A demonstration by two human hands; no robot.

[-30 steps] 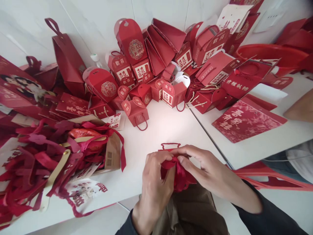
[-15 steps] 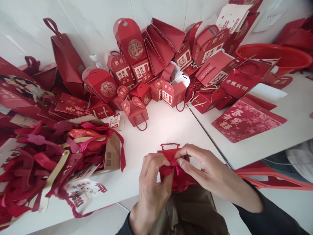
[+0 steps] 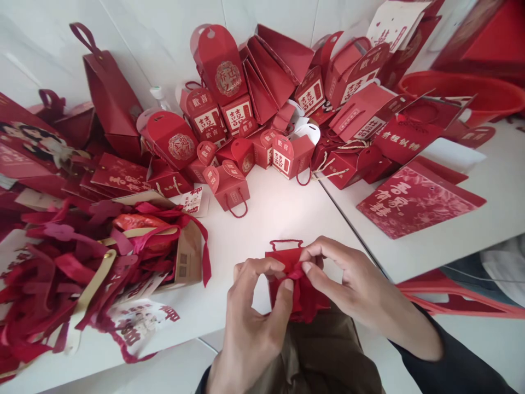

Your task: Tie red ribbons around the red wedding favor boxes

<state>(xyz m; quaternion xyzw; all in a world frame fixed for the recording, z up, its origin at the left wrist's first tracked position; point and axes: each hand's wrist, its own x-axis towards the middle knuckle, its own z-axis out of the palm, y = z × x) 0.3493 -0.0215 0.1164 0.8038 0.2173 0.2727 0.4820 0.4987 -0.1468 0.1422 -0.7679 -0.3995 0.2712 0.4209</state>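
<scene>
Red satin ribbon (image 3: 302, 294), pinched by the right hand (image 3: 355, 282), partly hides a red paper box (image 3: 284, 256) by the front edge of the white bench (image 3: 262, 221), bare beyond; I can't tell the left hand's (image 3: 255, 324) grip.

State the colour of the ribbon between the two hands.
Pinkish red; the ribbon shows in the head view, the only one here.

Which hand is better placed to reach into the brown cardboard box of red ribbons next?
Probably the left hand: it is nearer the brown cardboard box. The right hand is farther off, beside the knotted red fabric ribbon.
</scene>
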